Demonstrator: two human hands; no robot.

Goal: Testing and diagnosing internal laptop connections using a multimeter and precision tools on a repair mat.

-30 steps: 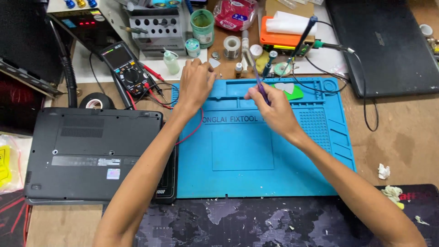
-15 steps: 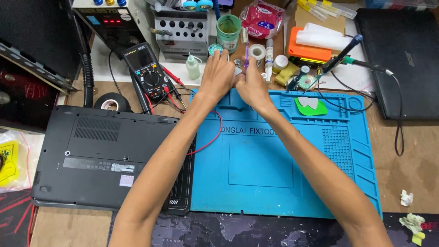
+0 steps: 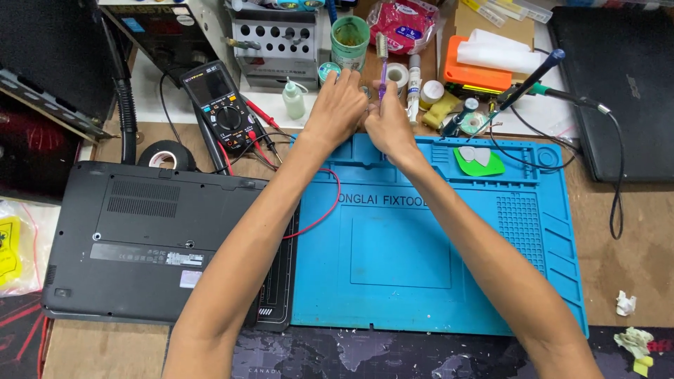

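Both hands [image 3: 365, 112] now together, farther forward

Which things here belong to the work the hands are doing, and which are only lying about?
In use:
- left hand and right hand, together at the top edge of the blue mat
- purple tool, held upright in the right hand

Lying about:
- laptop, bottom side up
- multimeter
- black tape roll
- green cup
- soldering iron
- orange box

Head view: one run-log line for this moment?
left hand: at blue silicone mat's top edge | right hand: holds thin purple tool upright | hands touching
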